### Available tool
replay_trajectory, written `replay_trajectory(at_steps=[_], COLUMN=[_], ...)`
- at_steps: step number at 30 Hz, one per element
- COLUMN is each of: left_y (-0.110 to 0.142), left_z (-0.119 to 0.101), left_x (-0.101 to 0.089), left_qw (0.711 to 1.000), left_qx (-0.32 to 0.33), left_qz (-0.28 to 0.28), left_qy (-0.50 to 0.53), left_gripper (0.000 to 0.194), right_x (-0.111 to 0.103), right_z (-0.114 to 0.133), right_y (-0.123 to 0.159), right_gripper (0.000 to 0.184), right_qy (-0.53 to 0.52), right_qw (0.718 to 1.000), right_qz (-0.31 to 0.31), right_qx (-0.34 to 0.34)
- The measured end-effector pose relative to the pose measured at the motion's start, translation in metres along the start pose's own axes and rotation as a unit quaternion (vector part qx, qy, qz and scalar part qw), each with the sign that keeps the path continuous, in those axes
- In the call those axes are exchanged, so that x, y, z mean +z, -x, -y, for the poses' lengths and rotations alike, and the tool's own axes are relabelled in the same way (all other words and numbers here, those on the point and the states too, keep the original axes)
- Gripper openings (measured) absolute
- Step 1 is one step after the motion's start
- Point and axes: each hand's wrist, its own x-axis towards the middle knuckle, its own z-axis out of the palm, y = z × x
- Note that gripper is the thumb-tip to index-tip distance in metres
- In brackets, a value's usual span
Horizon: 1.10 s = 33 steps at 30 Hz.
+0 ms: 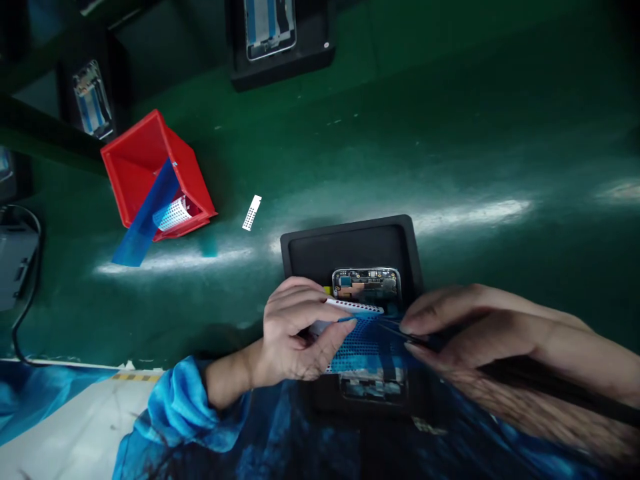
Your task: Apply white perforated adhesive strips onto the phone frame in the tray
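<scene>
An opened phone with its circuit boards showing lies in a black tray on the green surface. My left hand is closed on a blue perforated sheet with a white edge, held over the phone's lower half. My right hand pinches dark tweezers, their tips touching the sheet's right side. Part of the phone shows below the sheet.
A red bin at the left holds a long blue strip and a white perforated piece. A small white perforated strip lies loose on the green surface. Other phones in black trays sit at the top and far left. A cable runs at the left edge.
</scene>
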Motion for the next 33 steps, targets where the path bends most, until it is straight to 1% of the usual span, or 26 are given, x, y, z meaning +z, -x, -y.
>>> replay_trajectory(at_steps=[2,3,5,7,13,18,21,23,26,28,30,33], left_y=[0.0,-0.001,-0.001,-0.002,-0.001,-0.001,-0.001,-0.002,-0.003,-0.003,-0.003,-0.003], left_z=[-0.001,-0.001,-0.002,-0.002,0.0,0.001,0.0,0.0,-0.001,-0.001,-0.001,-0.001], left_x=[0.0,0.0,-0.001,-0.001,-0.001,0.0,0.001,0.0,0.0,0.0,0.0,0.001], left_qw=[1.0,1.0,1.0,1.0,1.0,1.0,1.0,1.0,1.0,1.0,1.0,1.0], left_qx=[0.003,0.005,0.007,0.008,0.009,0.001,0.003,0.003,0.001,0.0,-0.002,-0.005], left_qz=[0.003,0.004,0.008,0.013,0.021,0.015,0.013,0.012,0.011,0.008,0.005,0.002], left_qy=[-0.005,-0.006,-0.009,-0.011,-0.014,-0.004,-0.002,-0.001,-0.003,-0.005,-0.007,-0.009], left_gripper=[0.018,0.017,0.016,0.016,0.017,0.02,0.021,0.019,0.018,0.017,0.016,0.016], right_x=[0.0,-0.001,-0.003,-0.004,-0.006,-0.006,-0.003,0.002,0.011,0.016,0.02,0.022], right_z=[-0.005,-0.007,-0.009,-0.009,-0.01,-0.012,-0.011,-0.009,-0.005,-0.002,0.0,0.0], right_y=[0.001,0.001,0.001,0.0,0.002,0.004,0.004,0.004,0.005,0.005,0.005,0.004], right_gripper=[0.005,0.005,0.003,0.002,0.003,0.007,0.01,0.014,0.017,0.018,0.018,0.018], right_qy=[0.017,0.023,0.027,0.028,0.025,0.024,0.026,0.023,0.004,-0.006,-0.009,-0.011], right_qw=[0.997,0.995,0.994,0.993,0.993,0.995,0.994,0.996,1.0,0.999,0.998,0.997], right_qz=[0.055,0.071,0.083,0.098,0.104,0.09,0.097,0.071,-0.015,-0.053,-0.07,-0.075], right_qx=[-0.045,-0.061,-0.067,-0.059,-0.051,-0.041,-0.038,-0.04,-0.024,-0.004,0.005,0.0])
